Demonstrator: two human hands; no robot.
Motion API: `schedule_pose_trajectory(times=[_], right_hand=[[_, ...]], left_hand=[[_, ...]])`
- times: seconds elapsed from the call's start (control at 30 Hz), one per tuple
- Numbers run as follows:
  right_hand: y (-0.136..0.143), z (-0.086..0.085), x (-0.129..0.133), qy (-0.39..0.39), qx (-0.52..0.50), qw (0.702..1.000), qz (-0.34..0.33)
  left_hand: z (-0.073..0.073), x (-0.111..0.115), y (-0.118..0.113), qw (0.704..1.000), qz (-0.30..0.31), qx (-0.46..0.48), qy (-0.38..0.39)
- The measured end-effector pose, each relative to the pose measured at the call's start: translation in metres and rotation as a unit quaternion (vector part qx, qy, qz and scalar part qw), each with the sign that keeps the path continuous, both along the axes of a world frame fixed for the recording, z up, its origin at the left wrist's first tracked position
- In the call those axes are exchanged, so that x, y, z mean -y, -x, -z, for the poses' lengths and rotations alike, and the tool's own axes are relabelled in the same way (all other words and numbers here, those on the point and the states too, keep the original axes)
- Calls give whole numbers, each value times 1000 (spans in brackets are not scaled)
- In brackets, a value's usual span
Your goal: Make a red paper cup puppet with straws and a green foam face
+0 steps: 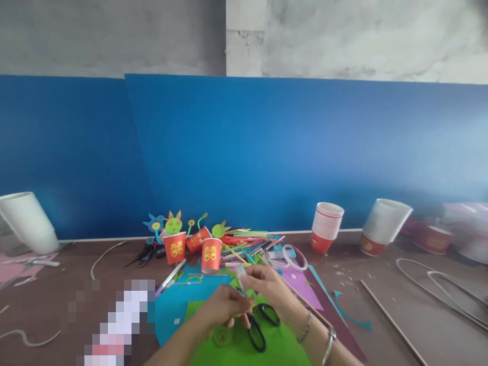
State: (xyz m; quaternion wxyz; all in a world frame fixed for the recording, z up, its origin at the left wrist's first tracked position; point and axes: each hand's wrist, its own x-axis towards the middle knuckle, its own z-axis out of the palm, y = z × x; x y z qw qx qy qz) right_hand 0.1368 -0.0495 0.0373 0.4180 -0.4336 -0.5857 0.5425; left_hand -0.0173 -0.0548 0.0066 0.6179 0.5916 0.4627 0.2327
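Observation:
My right hand (267, 287) pinches a small clear, whitish plastic piece (240, 273); its exact kind does not show. Just below it, my left hand (227, 306) is closed at the fingertips, with a bit of yellow at the thumb that is too small to name. Both hands are close together over a bright green paper sheet (213, 351). Black-handled scissors (256, 333) rest on that sheet right beside my left fingers, their blades hidden under my hands. A faint round outline (221, 336) is drawn on the green paper.
Red paper cups (211, 255) stand behind the hands, near cut-out paper faces (174, 223) and a pile of coloured sticks (247, 239). Tape rolls (295, 258) lie right of it. Stacked cups (327, 226) stand farther right, near a long thin rod (392, 323). Blue paper (171, 310) lies left.

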Motion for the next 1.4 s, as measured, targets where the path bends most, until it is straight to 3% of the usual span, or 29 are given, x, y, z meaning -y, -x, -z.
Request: schedule_pose_trajectory(times=[0.17, 0.4, 0.6, 0.77, 1.03, 1.4], right_hand=[[-1, -7, 5, -43, 46, 998, -25], [-4, -4, 3, -131, 167, 977, -6], [-4, -1, 1, -165, 219, 962, 14], [-3, -9, 4, -155, 267, 951, 10], [-5, -24, 10, -142, 332, 932, -8], [-6, -15, 8, -151, 307, 939, -35]], left_hand=[[-3, -3, 1, 999, -42, -7, 3], [8, -16, 6, 992, -108, 63, -9], [6, -15, 6, 988, -143, 58, -29], [13, -19, 5, 985, -148, 75, -40], [14, -18, 3, 971, -189, 138, 38], [7, -17, 6, 972, -188, 124, -66]])
